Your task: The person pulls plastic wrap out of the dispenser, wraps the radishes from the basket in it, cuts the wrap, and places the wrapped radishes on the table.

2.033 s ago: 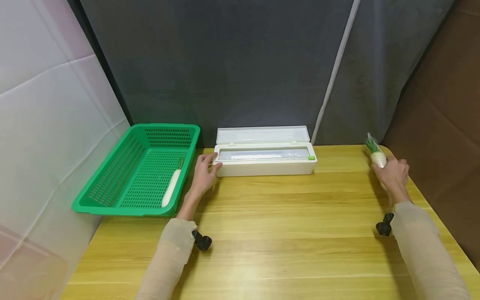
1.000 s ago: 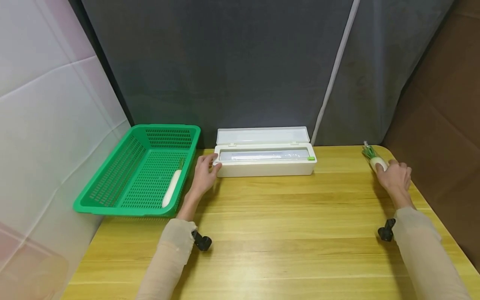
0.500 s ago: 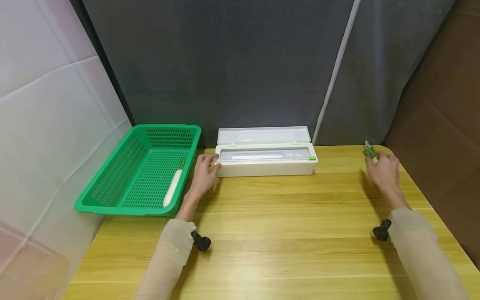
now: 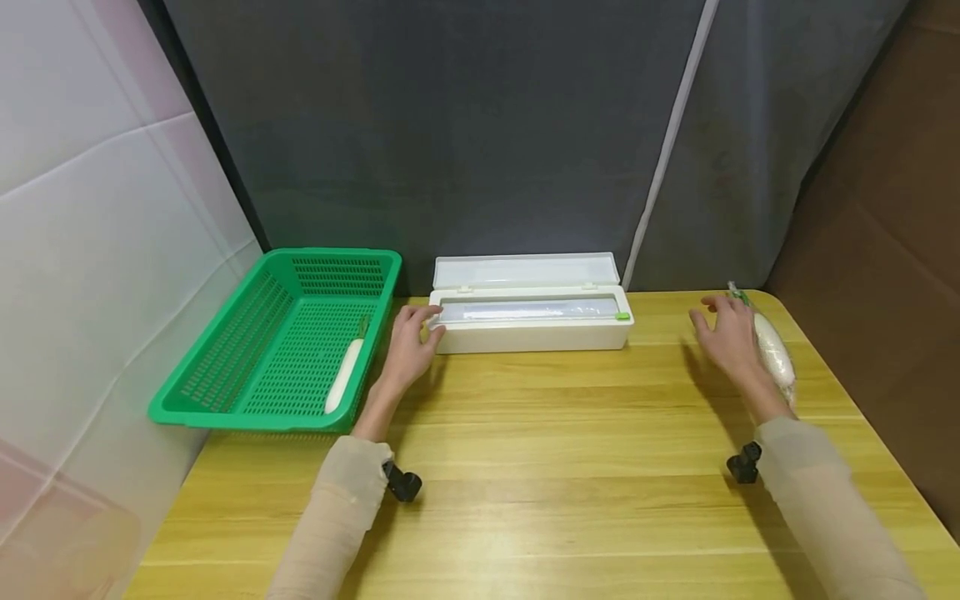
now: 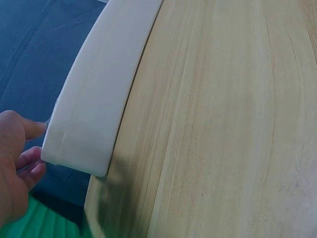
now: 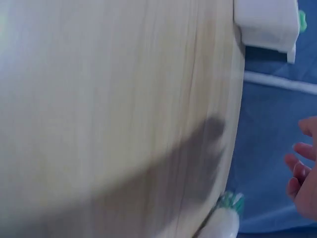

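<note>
My left hand (image 4: 407, 350) is at the left end of a white cling film dispenser (image 4: 532, 336), its loosely bent fingers touching or very near the end. In the left wrist view, fingertips (image 5: 34, 130) lie by the edge of the dispenser (image 5: 94, 94). My right hand (image 4: 729, 340) hovers with spread, relaxed fingers, holding nothing. Just right of it, a white radish (image 4: 775, 350) in clear wrap lies on the table, its green top partly hidden. The right wrist view shows this radish (image 6: 220, 224) apart from the hand (image 6: 304, 173).
A green plastic basket (image 4: 217, 419) stands on the left with an unwrapped white radish (image 4: 345, 375) inside. The dispenser's lid (image 4: 525, 270) is raised, with film visible beneath. Grey cloth (image 4: 450, 125) backs the wooden table (image 4: 540, 483), and a brown panel (image 4: 892, 250) borders its right side.
My right hand has laid the wrapped radish on the table at the right, let go of it and moved left. My left hand has stayed at the dispenser's end.
</note>
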{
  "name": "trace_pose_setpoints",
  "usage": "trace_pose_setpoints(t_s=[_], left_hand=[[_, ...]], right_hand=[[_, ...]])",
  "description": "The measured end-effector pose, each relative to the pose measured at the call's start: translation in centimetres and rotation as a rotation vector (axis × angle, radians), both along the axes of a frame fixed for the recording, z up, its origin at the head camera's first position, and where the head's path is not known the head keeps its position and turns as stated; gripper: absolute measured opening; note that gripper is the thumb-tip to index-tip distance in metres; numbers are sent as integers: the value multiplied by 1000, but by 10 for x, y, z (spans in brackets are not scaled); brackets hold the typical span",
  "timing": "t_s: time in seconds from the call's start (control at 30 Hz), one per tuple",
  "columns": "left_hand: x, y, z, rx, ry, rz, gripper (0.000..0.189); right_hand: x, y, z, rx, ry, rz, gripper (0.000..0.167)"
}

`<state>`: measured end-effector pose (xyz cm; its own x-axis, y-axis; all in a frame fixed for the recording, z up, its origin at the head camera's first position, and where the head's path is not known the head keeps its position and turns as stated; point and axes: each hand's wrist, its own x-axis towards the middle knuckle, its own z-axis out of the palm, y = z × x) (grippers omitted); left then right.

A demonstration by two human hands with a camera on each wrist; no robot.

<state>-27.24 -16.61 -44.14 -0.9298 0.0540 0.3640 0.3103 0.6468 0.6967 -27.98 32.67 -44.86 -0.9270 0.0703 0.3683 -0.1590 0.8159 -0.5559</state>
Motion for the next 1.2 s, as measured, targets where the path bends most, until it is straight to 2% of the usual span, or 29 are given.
trace_pose_setpoints(t_s=[0.23, 0.57, 0.97, 1.2], left_hand=[[-1, 3, 2, -32, 9, -17, 31], [-4, 6, -1, -53, 46, -29, 29], [-10, 8, -4, -91, 133, -48, 27], [-14, 8, -4, -121, 186, -63, 20]], right_hand=[[-1, -23, 6, -16, 46, 103, 38], [-7, -58, 10, -3, 111, 205, 28], [-18, -88, 4, 1, 121, 335, 25], [-21, -96, 1, 12, 112, 373, 19]])
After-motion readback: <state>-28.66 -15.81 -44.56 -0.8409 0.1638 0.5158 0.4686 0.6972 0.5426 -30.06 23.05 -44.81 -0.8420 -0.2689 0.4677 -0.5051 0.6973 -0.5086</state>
